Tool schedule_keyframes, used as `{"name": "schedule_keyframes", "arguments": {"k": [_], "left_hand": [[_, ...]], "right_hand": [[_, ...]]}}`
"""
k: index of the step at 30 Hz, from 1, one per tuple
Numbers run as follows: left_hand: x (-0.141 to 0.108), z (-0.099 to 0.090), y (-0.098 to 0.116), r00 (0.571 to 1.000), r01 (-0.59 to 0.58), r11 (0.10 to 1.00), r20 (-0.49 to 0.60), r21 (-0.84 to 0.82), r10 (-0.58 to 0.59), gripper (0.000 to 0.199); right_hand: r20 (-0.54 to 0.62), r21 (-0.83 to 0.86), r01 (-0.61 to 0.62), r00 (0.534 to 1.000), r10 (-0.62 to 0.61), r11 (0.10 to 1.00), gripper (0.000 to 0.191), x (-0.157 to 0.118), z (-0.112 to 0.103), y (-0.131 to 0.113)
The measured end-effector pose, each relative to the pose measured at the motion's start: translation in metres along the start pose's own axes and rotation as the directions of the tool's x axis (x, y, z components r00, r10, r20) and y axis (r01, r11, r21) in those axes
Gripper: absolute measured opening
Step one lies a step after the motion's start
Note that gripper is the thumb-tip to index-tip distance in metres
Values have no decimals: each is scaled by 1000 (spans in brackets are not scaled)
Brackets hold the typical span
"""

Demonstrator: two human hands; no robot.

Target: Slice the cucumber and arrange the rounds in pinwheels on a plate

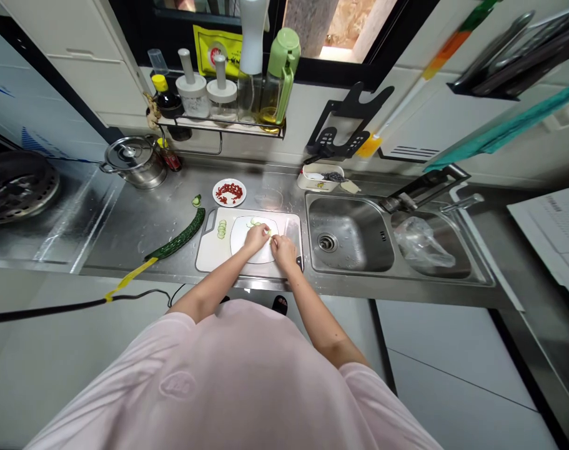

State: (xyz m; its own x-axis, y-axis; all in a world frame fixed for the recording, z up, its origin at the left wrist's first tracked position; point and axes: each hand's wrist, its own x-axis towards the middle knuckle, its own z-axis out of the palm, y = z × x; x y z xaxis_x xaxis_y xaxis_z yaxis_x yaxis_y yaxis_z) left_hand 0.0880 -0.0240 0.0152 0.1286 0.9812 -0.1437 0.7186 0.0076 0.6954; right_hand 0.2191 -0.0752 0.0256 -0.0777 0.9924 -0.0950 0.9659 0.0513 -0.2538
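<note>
My left hand [257, 238] and my right hand [283, 251] meet over a white plate [240, 250] lying on a white cutting board [210, 253]. Both are closed, fingertips pinched round small pale green pieces that look like cucumber slices. A few more slices [255, 221] rest near the plate's far rim. At the board's left lies a short row of cucumber slices [222, 229]. A knife's dark handle [300, 262] shows beside my right wrist; the blade is mostly hidden. Left of the board is a long dark green cucumber [178, 241], with a cut cucumber end [197, 200] above it.
A small plate of chopped red pieces [230, 192] sits behind the board. To the right is a double sink [350, 209] with a plastic bag [420, 244] in one basin. A lidded steel pot [137, 164] stands back left. Bottles and jars fill the wall rack [218, 122].
</note>
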Motion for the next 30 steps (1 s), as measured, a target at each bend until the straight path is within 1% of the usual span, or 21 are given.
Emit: {"name": "schedule_keyframes", "arguments": {"k": [5, 9, 16, 22, 25, 30], "left_hand": [[0, 0, 1, 1000, -24, 1000, 4, 15, 24, 22], [0, 0, 2, 1000, -21, 999, 7, 24, 21, 22], [0, -2, 4, 1000, -27, 999, 6, 29, 27, 21], [0, -2, 2, 1000, -29, 1000, 5, 11, 28, 23], [-1, -1, 2, 999, -38, 999, -1, 10, 38, 22], [-2, -2, 4, 999, -34, 999, 12, 24, 33, 22]], "right_hand": [[72, -31, -5, 997, 7, 1000, 35, 0, -4, -3], [101, -39, -8, 995, 12, 999, 36, 1, -7, -2], [83, -18, 11, 996, -10, 1000, 36, 4, -6, 1], [56, 23, -16, 998, 14, 1000, 37, 3, -8, -1], [54, 16, -32, 998, 31, 999, 36, 1, -8, -3], [64, -6, -23, 998, 24, 1000, 34, 0, -6, -3]]}}
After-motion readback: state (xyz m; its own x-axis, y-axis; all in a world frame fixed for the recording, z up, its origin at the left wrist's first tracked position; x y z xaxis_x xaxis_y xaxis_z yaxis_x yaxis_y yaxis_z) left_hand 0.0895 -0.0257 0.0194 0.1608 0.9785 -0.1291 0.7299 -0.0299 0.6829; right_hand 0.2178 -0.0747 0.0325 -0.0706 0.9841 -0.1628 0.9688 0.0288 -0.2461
